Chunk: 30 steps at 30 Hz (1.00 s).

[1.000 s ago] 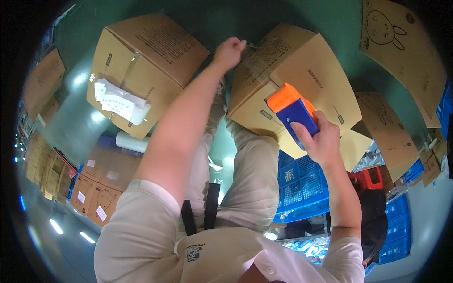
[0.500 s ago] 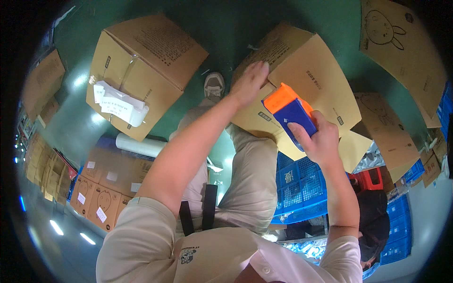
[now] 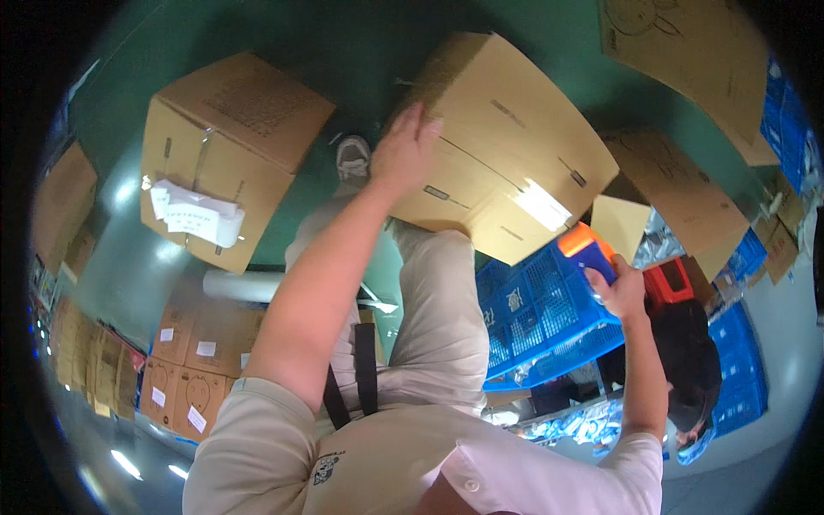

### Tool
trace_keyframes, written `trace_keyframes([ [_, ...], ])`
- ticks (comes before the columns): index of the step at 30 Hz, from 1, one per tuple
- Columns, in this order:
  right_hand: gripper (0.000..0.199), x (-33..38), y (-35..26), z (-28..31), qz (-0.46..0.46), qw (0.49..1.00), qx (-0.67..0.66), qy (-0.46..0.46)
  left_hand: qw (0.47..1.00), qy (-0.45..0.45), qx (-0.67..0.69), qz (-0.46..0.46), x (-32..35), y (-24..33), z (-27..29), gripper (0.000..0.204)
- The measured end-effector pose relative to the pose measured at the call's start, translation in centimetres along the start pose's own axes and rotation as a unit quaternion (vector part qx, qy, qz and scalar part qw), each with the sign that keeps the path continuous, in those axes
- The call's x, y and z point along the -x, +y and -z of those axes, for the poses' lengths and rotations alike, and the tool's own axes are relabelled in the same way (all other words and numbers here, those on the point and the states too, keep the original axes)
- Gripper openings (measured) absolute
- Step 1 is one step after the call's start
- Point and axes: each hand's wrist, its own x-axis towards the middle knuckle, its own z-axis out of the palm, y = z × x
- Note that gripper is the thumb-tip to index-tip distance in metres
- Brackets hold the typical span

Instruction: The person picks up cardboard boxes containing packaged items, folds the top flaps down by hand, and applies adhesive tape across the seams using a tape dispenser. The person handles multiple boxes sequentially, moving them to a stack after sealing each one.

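In front of me a cardboard box (image 3: 515,112) stands tilted, its top flaps meeting along a seam. My left hand (image 3: 405,153) lies on the box's left edge, fingers stretched out across the end of the seam. At the seam's other end a shiny strip of clear tape (image 3: 546,204) catches the light. My right hand (image 3: 625,290) is closed around an orange and blue tape dispenser (image 3: 589,255), just off the box's right corner. My thumb presses on the dispenser's blue side.
Another cardboard box (image 3: 279,112) stands at left, with white paper slips (image 3: 193,213) on it. Blue plastic crates (image 3: 536,300) are below the taped box. More cartons (image 3: 687,184) stand at right, near a person in black (image 3: 682,360). Labelled cartons (image 3: 193,378) are stacked lower left.
My right hand has moved the tape dispenser right and toward me, off the flaps. A strip of tape now shows at the seam's right end. The raised flap lies flatter.
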Motion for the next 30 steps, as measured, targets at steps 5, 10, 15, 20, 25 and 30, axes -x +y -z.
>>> trace_keyframes([
  [5,0.069,5.7,10.5,-1.5,-0.135,0.979,0.149,-0.034,0.999,0.013,0.003,-0.034,-0.2,-0.3,-0.5,0.064],
  [10,0.070,4.7,10.9,-2.7,-0.155,0.979,0.130,-0.035,0.999,0.019,-0.013,-0.042,-0.4,-0.2,-0.1,0.059],
  [15,0.076,0.9,10.0,-4.4,-0.189,0.966,0.160,-0.073,0.999,0.011,-0.020,-0.047,-0.3,0.4,0.0,0.058],
  [20,0.075,-3.4,7.6,-6.8,-0.219,0.962,0.135,-0.093,0.904,0.124,-0.346,-0.220,0.1,3.6,-1.5,0.058],
  [25,0.071,-5.0,7.0,-7.3,-0.208,0.967,0.112,-0.097,0.742,-0.143,-0.410,-0.510,4.4,10.3,-10.2,0.070],
  [30,0.069,-3.6,9.9,-8.9,-0.194,0.976,0.081,-0.052,0.550,-0.176,-0.472,-0.666,5.7,14.0,-20.0,0.076],
])
